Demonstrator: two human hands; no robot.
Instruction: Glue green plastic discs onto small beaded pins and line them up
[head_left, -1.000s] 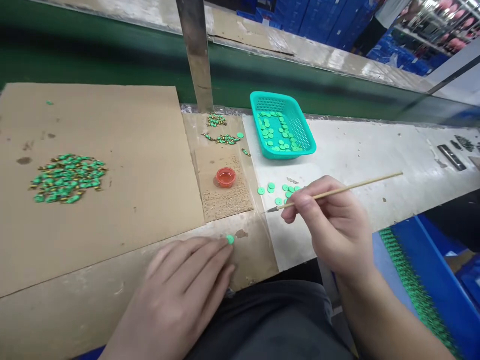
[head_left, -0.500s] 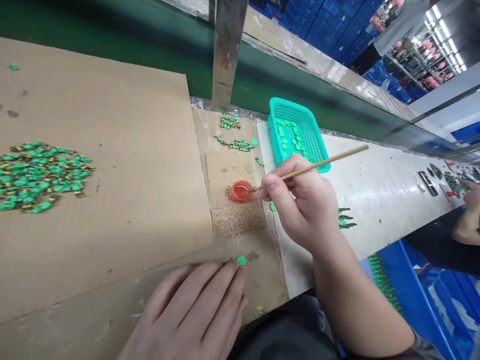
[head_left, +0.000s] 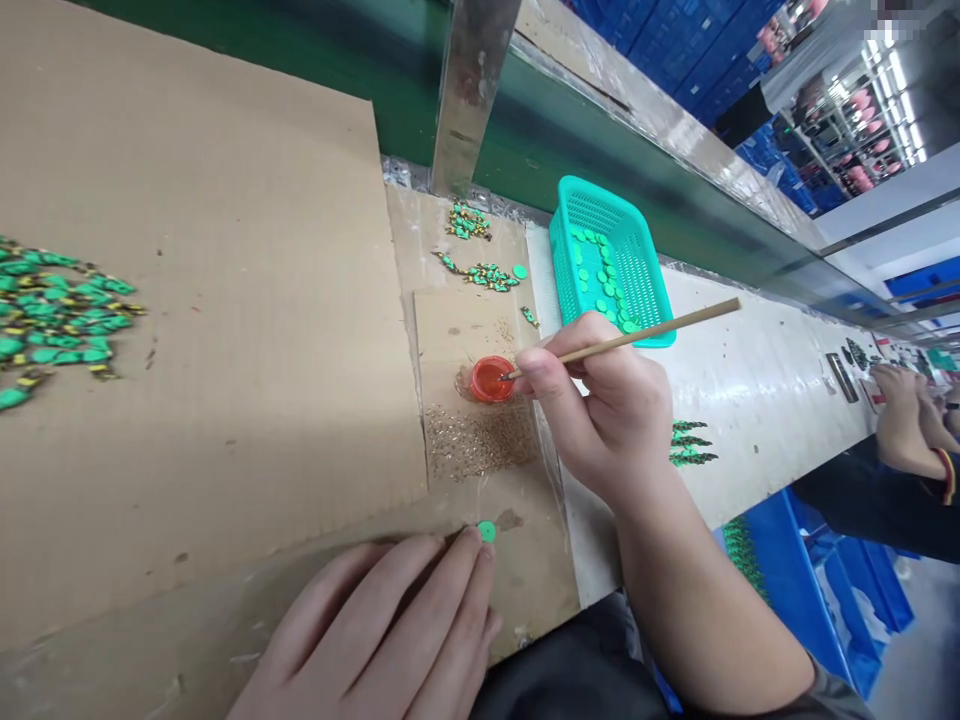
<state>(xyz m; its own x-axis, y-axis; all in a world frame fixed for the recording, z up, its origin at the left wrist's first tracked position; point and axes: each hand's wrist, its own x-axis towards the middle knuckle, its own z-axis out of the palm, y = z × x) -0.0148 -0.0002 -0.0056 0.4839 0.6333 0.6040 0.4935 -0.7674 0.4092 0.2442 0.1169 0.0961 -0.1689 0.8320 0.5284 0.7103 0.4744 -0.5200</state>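
Observation:
My right hand (head_left: 600,410) pinches a thin wooden brush (head_left: 637,337); its tip dips into a small red cup of paint (head_left: 491,380) on a cardboard scrap. My left hand (head_left: 390,630) lies flat on the table, fingers stretched out together, with the fingertips pressing down a small green disc (head_left: 486,531) at the cardboard's near edge. A teal basket (head_left: 637,260) holding several green discs stands behind my right hand.
A big cardboard sheet (head_left: 225,300) carries a pile of green and gold pieces (head_left: 52,320) at the left. More such pieces (head_left: 480,270) lie by a metal post (head_left: 469,95). A co-worker's hand (head_left: 900,420) shows at the far right. Blue bins (head_left: 810,590) sit below the table.
My right hand swung the brush left from the loose discs to the red cup and dipped its tip in. My left hand kept holding the green disc.

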